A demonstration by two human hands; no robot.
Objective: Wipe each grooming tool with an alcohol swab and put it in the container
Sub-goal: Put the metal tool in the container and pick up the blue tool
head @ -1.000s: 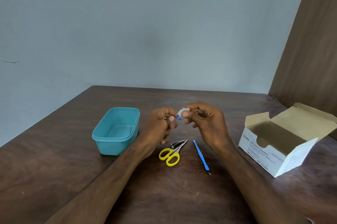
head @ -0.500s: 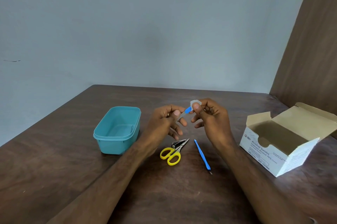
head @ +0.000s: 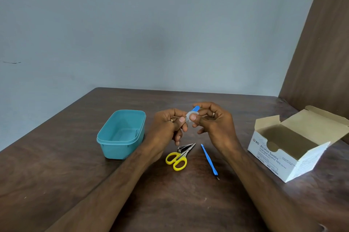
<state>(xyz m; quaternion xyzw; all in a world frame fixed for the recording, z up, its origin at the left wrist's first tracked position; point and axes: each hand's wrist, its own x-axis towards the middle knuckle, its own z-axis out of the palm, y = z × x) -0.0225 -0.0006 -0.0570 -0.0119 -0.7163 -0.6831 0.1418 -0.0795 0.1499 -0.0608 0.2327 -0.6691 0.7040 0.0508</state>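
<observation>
The tub (head: 120,133) looks empty, so by the look of it no tool is stowed yet. Scissors (head: 177,159), clippers (head: 184,147) and a blue pick (head: 209,160) lie unwiped on the table (head: 56,165). Above them, the left hand (head: 168,127) pinches a small blue tool (head: 195,108), while the right hand (head: 213,124) pinches a pale swab (head: 190,116) around it, only its blue tip showing.

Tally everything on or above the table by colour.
Blue: 2, slim blue-handled tool on table, small blue tool being wiped
Teal: 1, plastic container
Yellow: 1, yellow-handled scissors
White: 2, cardboard swab box, swab
Silver: 1, metal nail clipper
Total: 7
</observation>
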